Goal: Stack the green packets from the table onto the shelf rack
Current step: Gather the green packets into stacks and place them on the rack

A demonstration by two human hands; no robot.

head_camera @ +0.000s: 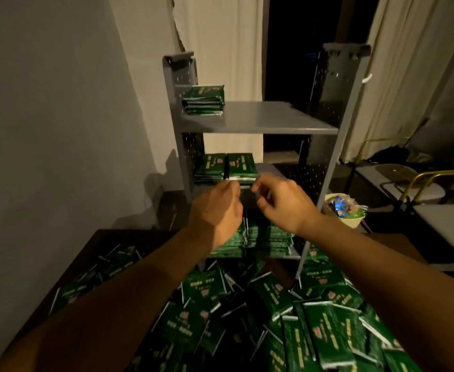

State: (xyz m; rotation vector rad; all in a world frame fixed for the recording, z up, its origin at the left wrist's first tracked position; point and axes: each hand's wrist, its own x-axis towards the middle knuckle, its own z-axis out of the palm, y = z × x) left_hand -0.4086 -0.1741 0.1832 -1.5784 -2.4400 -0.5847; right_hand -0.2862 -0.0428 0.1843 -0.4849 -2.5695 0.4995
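A grey metal shelf rack [258,122] stands at the far edge of the dark table [94,245]. Green packets lie in a short stack on its top shelf [204,99], in two side-by-side stacks on the middle shelf [226,167], and in stacks on the bottom shelf [266,240]. Many loose green packets [282,312] cover the table in front. My left hand [218,208] and my right hand [279,202] hover just in front of the middle shelf's stacks, fingers loosely curled, nothing visibly held.
A pale bowl [346,213] of small colourful items sits right of the rack. Chairs with gold frames [419,183] stand further right. A wall [59,116] runs along the left, and curtains [226,49] hang behind the rack.
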